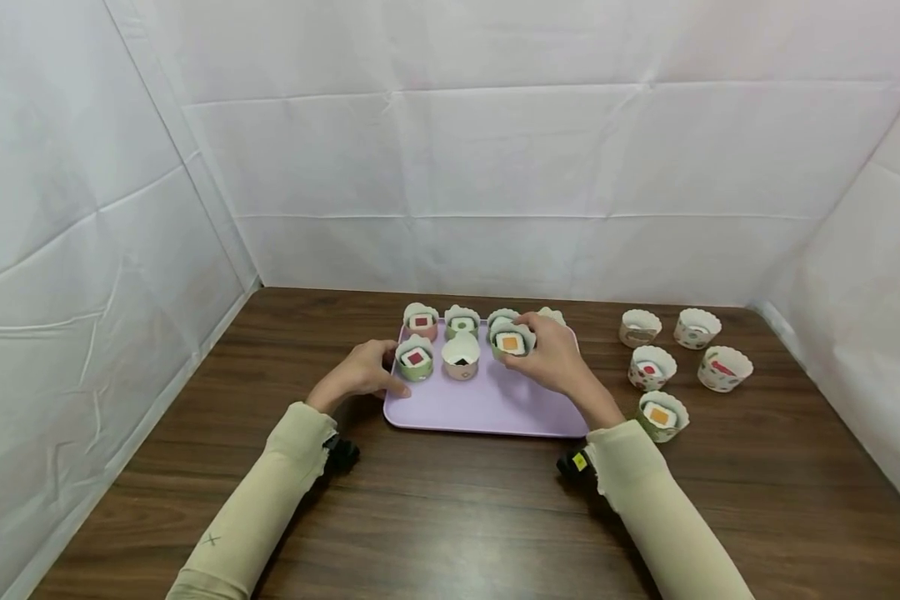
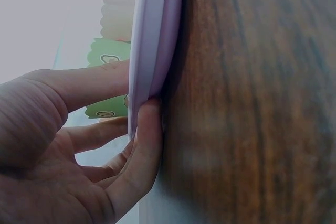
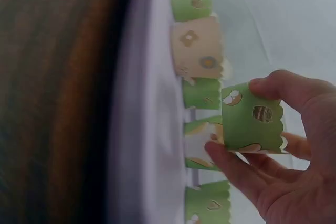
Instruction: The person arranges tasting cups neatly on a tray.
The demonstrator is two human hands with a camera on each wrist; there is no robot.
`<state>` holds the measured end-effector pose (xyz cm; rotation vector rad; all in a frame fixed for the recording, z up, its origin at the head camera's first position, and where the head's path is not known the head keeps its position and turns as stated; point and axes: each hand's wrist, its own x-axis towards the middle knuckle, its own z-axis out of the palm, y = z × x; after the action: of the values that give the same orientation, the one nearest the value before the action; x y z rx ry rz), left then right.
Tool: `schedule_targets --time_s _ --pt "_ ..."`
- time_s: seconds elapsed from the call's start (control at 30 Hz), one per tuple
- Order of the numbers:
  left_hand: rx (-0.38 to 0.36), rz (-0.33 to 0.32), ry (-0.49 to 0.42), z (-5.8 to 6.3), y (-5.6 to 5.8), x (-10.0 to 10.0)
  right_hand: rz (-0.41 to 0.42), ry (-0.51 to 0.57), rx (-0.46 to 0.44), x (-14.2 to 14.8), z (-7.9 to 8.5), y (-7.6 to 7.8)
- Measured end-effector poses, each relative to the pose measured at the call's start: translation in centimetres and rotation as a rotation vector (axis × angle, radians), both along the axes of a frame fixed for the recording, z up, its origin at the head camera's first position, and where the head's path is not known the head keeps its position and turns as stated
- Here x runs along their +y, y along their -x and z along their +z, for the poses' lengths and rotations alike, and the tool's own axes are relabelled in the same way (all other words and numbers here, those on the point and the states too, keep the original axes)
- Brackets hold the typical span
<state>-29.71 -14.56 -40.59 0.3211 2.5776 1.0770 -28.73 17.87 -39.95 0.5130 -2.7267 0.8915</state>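
My right hand [image 1: 555, 358] holds a green paper baking cup [image 3: 251, 121] between thumb and fingers, raised a little above the tray. Inside that cup is a white sushi-like piece [image 1: 510, 342] with an orange centre. At the left end of the lilac tray [image 1: 487, 408], my left hand [image 1: 360, 369] grips the rim; the left wrist view shows its thumb above and a finger underneath. Two cups stand in the tray's front row, a green cup [image 1: 416, 371] and a pink cup [image 1: 461, 367]. Several more line the back row, partly hidden by my right hand.
Right of the tray, several paper cups stand on the brown wooden table [image 1: 450, 508], among them a green cup [image 1: 662, 427] with an orange-centred piece and a patterned cup [image 1: 722, 379]. White cloth [image 1: 495, 167] hangs behind the table and along both sides.
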Motion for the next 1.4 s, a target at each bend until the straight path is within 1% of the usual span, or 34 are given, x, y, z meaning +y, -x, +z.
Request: schedule_targets --time_s 0.07,0.2,0.4,0.6,0.8,1.17,1.33,1.4 --pt "-0.001 0.004 0.0 0.0 0.0 0.1 -0.012 -0.019 0.0 -0.2 -0.5 0.0" --pt "-0.005 0.002 -0.001 0.0 0.0 0.3 -0.024 -0.039 -0.027 -0.5 -1.2 -0.2" --pt "-0.008 0.008 0.006 0.0 0.1 0.4 -0.015 -0.068 -0.026 -0.8 -1.6 -0.3" --pt "-0.007 0.003 0.007 0.1 0.2 0.4 -0.007 -0.094 -0.032 -0.9 -1.5 -0.3" --pt "-0.008 0.008 0.011 0.3 0.1 0.2 -0.016 -0.073 -0.104 -1.1 -1.3 -0.3" --pt "-0.011 0.008 0.02 0.1 0.0 0.1 -0.049 -0.073 -0.191 -1.2 -1.0 -0.4" --pt "-0.008 0.006 0.02 0.0 0.0 0.1 -0.049 -0.091 -0.241 -1.0 -0.4 -0.7" --pt "-0.005 0.005 0.02 0.0 0.0 0.1 -0.051 -0.109 -0.277 -0.7 0.1 -0.9"
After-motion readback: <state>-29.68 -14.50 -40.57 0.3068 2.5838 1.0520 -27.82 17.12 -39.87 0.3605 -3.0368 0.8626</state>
